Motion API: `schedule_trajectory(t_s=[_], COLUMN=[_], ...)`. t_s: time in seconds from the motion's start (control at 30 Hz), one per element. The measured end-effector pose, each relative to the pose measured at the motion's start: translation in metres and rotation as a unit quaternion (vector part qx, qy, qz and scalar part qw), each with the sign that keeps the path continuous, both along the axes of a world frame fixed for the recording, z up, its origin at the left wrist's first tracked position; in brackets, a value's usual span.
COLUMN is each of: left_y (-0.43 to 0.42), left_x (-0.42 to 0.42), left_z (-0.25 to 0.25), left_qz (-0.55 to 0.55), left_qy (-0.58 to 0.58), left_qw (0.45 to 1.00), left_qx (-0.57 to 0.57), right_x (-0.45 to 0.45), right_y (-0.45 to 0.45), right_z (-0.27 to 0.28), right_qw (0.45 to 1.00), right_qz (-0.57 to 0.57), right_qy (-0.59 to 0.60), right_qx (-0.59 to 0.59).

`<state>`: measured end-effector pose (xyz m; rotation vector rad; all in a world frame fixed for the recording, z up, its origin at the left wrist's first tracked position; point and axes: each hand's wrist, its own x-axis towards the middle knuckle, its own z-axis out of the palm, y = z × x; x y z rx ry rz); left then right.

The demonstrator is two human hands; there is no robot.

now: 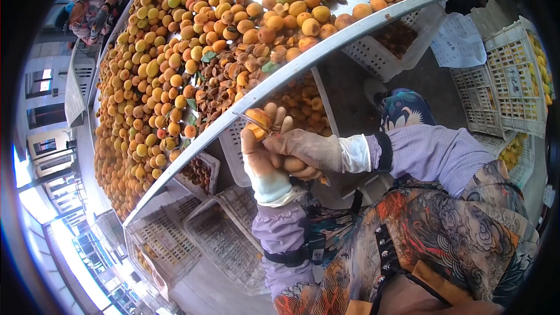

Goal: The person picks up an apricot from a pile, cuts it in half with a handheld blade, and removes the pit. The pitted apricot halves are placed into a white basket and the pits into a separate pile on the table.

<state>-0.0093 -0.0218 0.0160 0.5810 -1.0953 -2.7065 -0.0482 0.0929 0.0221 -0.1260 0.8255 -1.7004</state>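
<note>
My left hand (259, 166), in a stained pale glove, is closed around an orange apricot (258, 123) that looks partly cut. My right hand (306, 149), also gloved, is pressed against the left, its fingers curled round a small knife. A thin metal knife blade (240, 115) lies against the apricot; my fingers hide most of the handle. Both hands are just below the metal rim (280, 80) of a large table heaped with apricots (151, 70). Brown, split apricot pieces (224, 81) lie near the rim, with a few green leaves.
Beneath the rim, a crate (233, 146) with apricot halves (300, 105) stands close to my hands. More plastic crates (224, 236) stand at lower left, others (513, 76) at right. A white crate (382, 58) holds dark pieces. A co-worker (93, 11) is across the table.
</note>
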Motion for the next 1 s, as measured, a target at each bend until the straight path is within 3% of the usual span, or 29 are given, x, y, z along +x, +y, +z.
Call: schedule_trajectory(t_s=[0.13, 0.43, 0.47, 0.5, 0.53, 0.6, 0.67, 0.73, 0.8, 0.87, 0.9, 0.93, 1.0], left_y=[-0.007, -0.019, -0.021, -0.019, -0.020, -0.020, -0.015, -0.012, -0.012, -0.008, -0.008, -0.007, -0.005], left_x=[0.004, 0.014, 0.014, 0.013, 0.012, 0.011, 0.013, 0.016, 0.013, 0.013, 0.013, 0.012, 0.014], left_z=[-0.001, -0.001, -0.003, -0.005, -0.007, -0.007, -0.003, 0.000, -0.002, 0.001, 0.002, 0.003, 0.006], left_qz=[-0.002, 0.028, 0.017, 0.053, 0.056, 0.107, 0.109, 0.073, 0.061, 0.031, 0.011, 0.009, -0.009], left_qy=[0.038, 0.038, 0.038, 0.022, 0.024, -0.013, 0.004, -0.026, -0.016, -0.020, -0.020, -0.019, -0.012], left_qw=[0.999, 0.999, 0.999, 0.998, 0.997, 0.977, 0.974, 0.943, 0.922, 0.858, 0.834, 0.835, 0.944], left_qx=[-0.004, -0.004, -0.011, -0.038, -0.038, -0.184, -0.198, -0.323, -0.383, -0.512, -0.551, -0.551, -0.328], right_x=[-0.001, -0.012, -0.016, -0.019, -0.015, -0.007, -0.020, -0.035, -0.038, -0.037, -0.033, -0.034, -0.037], right_y=[-0.002, 0.001, 0.005, 0.006, 0.000, -0.015, -0.004, 0.000, 0.002, 0.002, 0.004, 0.003, -0.001], right_z=[-0.011, -0.001, 0.011, 0.018, 0.005, -0.010, -0.015, -0.013, -0.011, -0.010, 0.002, -0.004, -0.015], right_qw=[0.998, 0.994, 0.979, 0.921, 0.920, 0.965, 0.972, 0.914, 0.891, 0.828, 0.835, 0.835, 0.904], right_qz=[0.040, 0.067, 0.074, 0.078, 0.080, -0.117, -0.112, -0.173, -0.191, -0.156, -0.120, -0.121, -0.129], right_qy=[-0.042, -0.035, 0.170, 0.368, 0.371, 0.234, 0.207, 0.329, 0.373, 0.480, 0.484, 0.484, 0.367], right_qx=[-0.040, 0.076, 0.089, 0.098, 0.096, -0.008, 0.025, 0.159, 0.174, 0.245, 0.232, 0.233, 0.174])
